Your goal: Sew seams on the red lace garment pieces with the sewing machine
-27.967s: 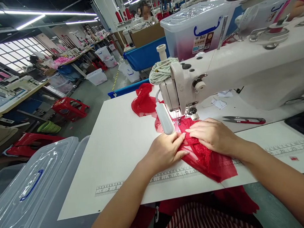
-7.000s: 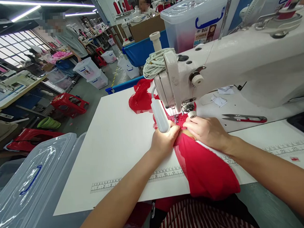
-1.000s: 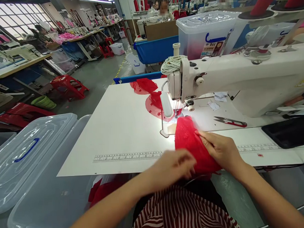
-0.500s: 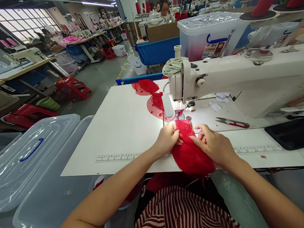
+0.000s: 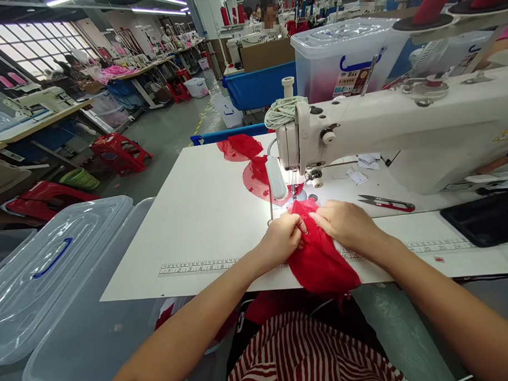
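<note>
Trouble could come fast. The left hand [image 5: 283, 238] and the right hand [image 5: 342, 223] both pinch the red cloth [image 5: 323, 264], which lies on the tabletop [image 5: 196, 215] right in front of the needle [image 5: 294, 194] of the sewing machine [image 5: 380, 125]. A finger could get poked if it slides too near. The thin cloth could also bunch up, and the stitches would go crooked.

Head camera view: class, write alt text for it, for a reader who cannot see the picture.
A person's left hand pinches red fabric and the right hand rests on it, in front of the needle of a white sewing machine on a white table. Red-handled thread snips lie to the right; a clear plastic lid sits at lower left.
</note>
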`<state>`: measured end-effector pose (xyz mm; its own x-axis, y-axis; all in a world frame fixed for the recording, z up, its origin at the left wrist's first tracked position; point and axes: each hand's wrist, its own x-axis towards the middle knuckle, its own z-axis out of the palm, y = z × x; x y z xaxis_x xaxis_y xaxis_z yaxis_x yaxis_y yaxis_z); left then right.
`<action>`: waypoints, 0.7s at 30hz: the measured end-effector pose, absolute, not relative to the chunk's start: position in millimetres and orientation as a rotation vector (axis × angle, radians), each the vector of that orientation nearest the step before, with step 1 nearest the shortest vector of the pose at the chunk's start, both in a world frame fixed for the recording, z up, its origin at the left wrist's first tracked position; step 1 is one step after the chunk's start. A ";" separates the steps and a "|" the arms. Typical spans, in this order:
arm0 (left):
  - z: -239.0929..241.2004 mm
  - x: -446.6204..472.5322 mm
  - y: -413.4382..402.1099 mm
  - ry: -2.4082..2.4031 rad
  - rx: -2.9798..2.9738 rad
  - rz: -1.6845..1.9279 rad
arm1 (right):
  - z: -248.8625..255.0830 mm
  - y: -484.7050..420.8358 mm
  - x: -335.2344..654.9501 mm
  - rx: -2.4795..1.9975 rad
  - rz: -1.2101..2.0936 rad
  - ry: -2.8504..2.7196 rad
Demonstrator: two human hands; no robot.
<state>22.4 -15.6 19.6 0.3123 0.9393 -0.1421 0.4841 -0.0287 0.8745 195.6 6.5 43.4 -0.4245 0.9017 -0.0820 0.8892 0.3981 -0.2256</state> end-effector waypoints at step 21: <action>32.7 2.5 -3.0 1.592 1.989 0.447 | 4.9 24.3 195.2 -1.098 0.407 -2.524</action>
<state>2.5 -3.0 32.7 0.2436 0.9667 -0.0784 0.7845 -0.1489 0.6019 195.2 24.3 4.9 -0.6345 0.7447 0.2071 0.6420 0.6569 -0.3955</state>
